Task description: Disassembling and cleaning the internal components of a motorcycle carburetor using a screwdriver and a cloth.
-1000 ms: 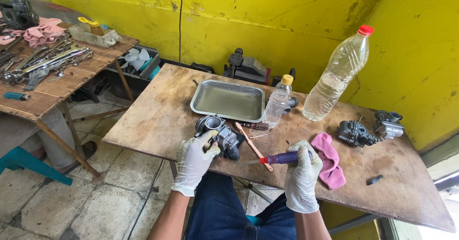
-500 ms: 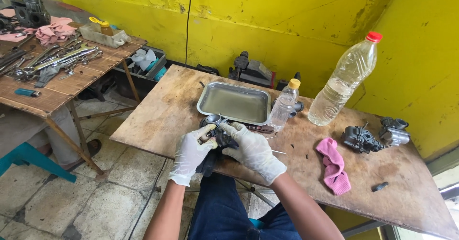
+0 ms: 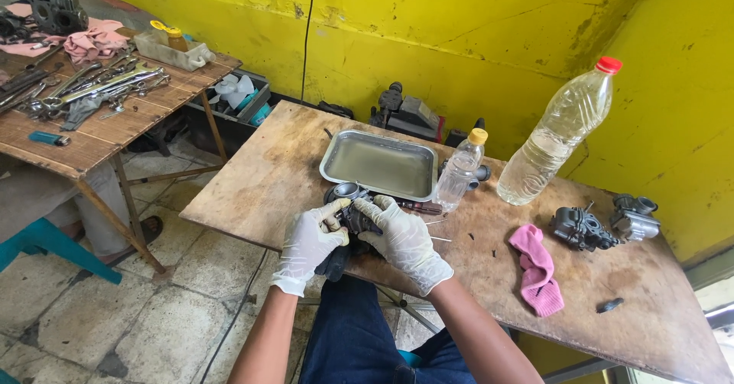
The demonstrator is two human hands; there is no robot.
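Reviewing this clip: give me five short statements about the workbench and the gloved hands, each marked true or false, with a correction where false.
1. Both the left hand and the right hand grip the dark carburetor at the table's near edge. True.
2. The metal tray holds a wrench. False: it shows only a shallow film of liquid.
3. The pink rag lies on the table, apart from both hands. True.
4. The large bottle has a yellow cap. False: its cap is red; the small bottle has the yellow one.
5. Two more carburetors sit near the table's right end. True.
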